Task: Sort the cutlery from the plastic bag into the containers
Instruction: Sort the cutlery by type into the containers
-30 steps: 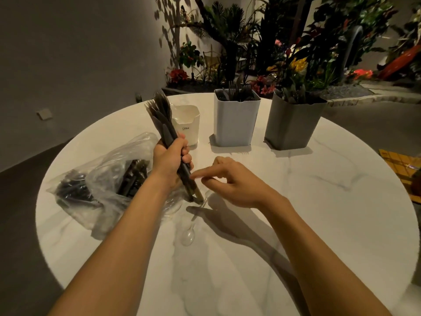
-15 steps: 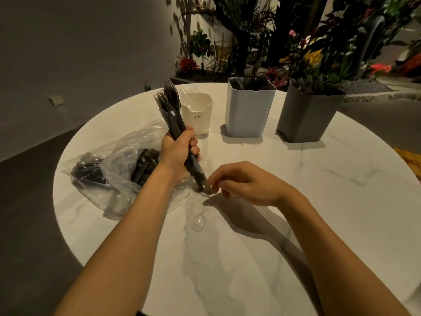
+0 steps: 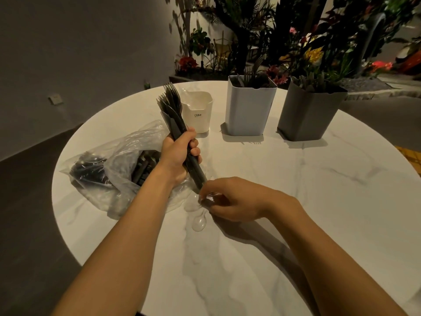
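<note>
Left hand (image 3: 180, 153) is clamping its grip on the fork bundle (image 3: 173, 110), lying eleven-to-five o'clock; right hand (image 3: 234, 201) is pinching the clear spoon (image 3: 199, 221) at the bundle's five o'clock end.

Round white marble table (image 3: 296, 201). Bag (image 3: 127, 151) w/ dark cutlery (image 3: 86, 172) inside lies near left edge. Clear spoon (image 3: 199, 222) approx. mid-table, bowl on the top. Along far edge, L to R: cream tub (image 3: 200, 115), white bin (image 3: 248, 110), grey bin (image 3: 307, 115), all upright, apart.
</note>
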{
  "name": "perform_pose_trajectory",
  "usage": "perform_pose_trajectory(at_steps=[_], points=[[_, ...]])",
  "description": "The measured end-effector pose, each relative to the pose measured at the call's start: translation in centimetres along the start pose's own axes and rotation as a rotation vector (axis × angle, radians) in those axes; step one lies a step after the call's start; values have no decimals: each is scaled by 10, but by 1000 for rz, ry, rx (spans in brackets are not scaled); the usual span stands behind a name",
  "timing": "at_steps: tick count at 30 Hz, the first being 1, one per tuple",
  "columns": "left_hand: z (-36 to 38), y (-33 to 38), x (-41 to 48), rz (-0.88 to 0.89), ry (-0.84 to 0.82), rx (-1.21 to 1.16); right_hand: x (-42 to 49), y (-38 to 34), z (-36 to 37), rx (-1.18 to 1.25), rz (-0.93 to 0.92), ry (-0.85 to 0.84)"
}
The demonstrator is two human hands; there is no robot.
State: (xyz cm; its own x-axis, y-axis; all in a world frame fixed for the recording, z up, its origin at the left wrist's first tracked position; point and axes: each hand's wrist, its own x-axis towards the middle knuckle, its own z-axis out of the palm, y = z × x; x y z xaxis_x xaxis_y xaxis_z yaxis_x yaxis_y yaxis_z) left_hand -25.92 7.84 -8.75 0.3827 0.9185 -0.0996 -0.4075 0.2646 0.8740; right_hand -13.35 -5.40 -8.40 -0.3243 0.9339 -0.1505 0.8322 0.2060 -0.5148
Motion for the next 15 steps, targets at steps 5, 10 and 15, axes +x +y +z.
perform_pose_trajectory(at_steps=[5, 10, 15], points=[[0, -3, 0, -10, -15, 5, 0, -6, -1, -19, 5, 22], [0, -2, 1, -7, -35, -2, -4, -7, -3, -103, 24, 51], [1, -2, 1, 23, -53, -12, -6, 1, -6, 233, -5, 207]])
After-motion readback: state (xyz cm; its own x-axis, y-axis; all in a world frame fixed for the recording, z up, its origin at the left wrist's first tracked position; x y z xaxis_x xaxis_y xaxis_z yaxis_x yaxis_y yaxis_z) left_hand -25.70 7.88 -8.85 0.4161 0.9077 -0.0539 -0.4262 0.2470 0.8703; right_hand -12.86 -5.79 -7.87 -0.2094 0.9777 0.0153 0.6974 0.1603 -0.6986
